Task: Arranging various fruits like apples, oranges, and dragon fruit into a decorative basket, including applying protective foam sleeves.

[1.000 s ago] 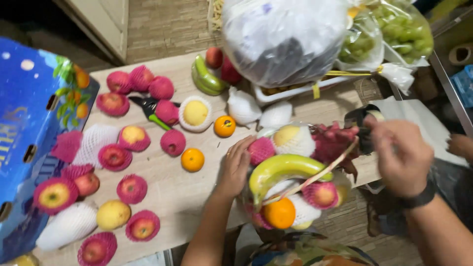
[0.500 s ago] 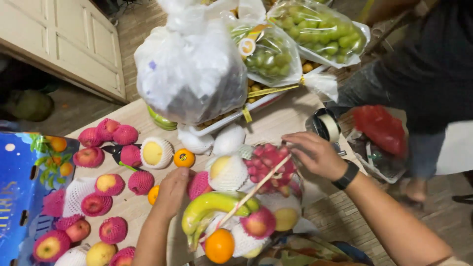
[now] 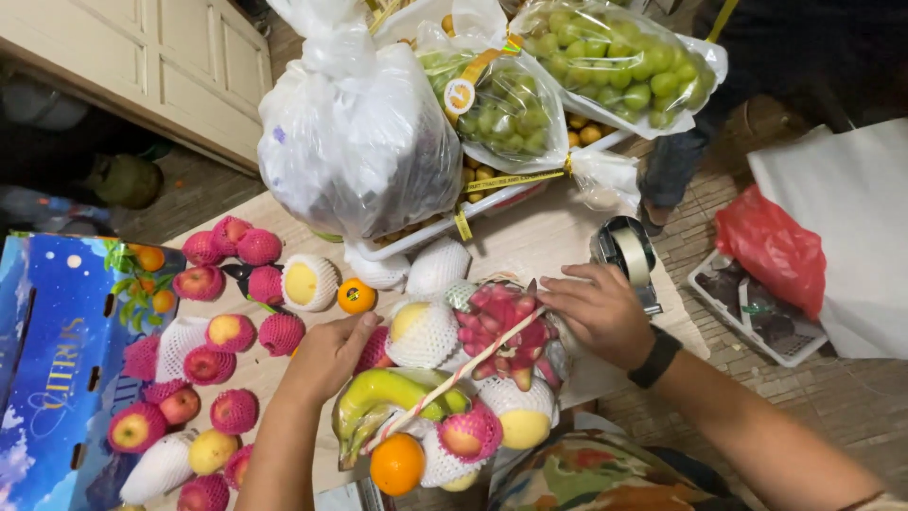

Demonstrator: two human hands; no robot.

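Note:
A fruit basket sits at the near edge of the wooden table, packed with green bananas, an orange, net-wrapped apples and a pink dragon fruit. A thin cane handle arches across it. My left hand rests on the basket's left side, fingers touching a netted red fruit. My right hand, with a black wristband, presses on the right side next to the dragon fruit. Neither hand visibly grips anything.
Netted apples lie scattered to the left beside a blue printed box. A small orange and white-netted pears are mid-table. Bags of green grapes, a large white bag and a tape dispenser stand behind. A red bag lies on the floor.
The camera has come closer and shifted. My right hand has moved from near the tape dispenser down onto the basket's right side. My left hand stays on the left side.

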